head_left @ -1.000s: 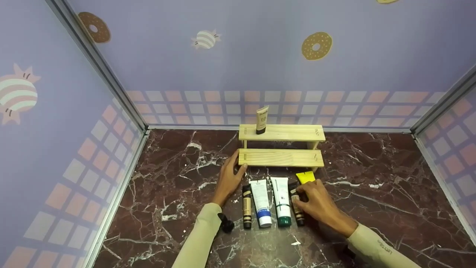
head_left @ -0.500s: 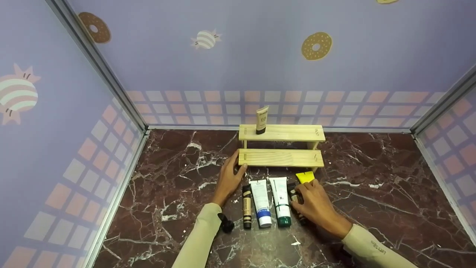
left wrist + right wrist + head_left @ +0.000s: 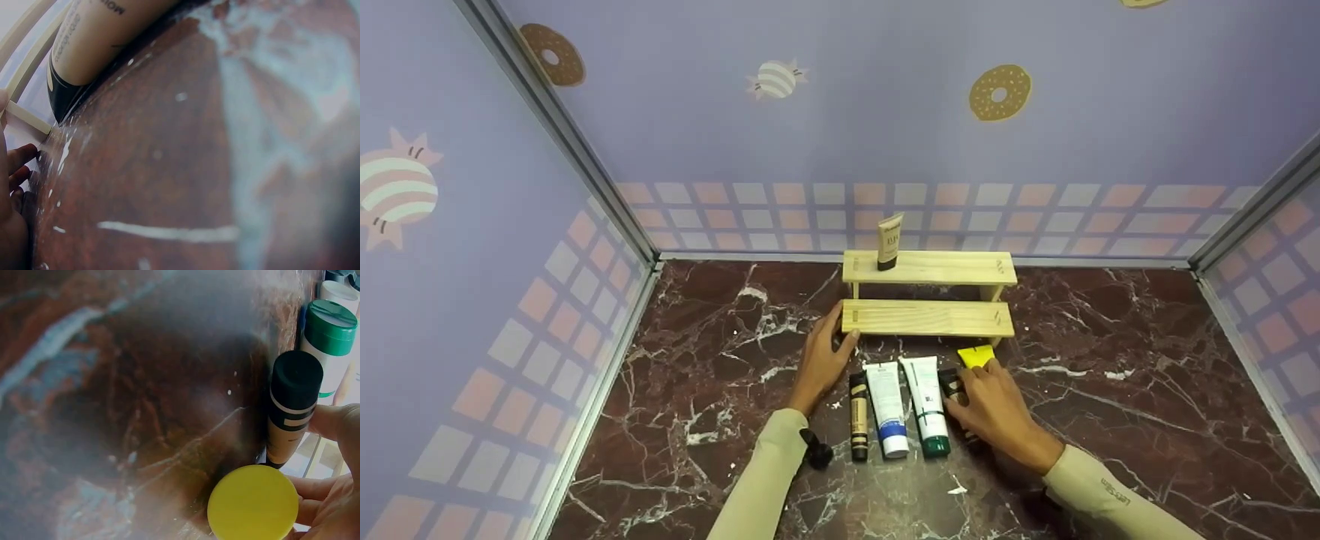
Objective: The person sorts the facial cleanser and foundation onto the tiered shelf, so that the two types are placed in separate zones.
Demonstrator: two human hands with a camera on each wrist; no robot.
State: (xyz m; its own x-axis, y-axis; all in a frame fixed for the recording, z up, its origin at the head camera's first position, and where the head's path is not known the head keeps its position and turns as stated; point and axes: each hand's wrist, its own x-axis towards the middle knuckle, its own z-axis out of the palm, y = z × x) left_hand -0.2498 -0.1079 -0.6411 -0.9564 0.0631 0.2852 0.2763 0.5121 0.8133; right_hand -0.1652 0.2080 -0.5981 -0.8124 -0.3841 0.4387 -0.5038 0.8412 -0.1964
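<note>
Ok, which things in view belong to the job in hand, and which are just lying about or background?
Likely the job's:
wooden stand, left hand at its end
tan tube on its top shelf
leftmost dark tube
blue-banded tube
green-capped tube
dark tube by the right hand
yellow tube

Just background:
donut prints
candy prints
marbled table

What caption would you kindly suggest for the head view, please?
Left hand at a two-tier wooden rack; right hand at tubes lined up in front.

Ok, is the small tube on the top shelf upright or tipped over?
Upright: the beige tube stands on its black cap on the top shelf, its flat end pointing up.
</note>
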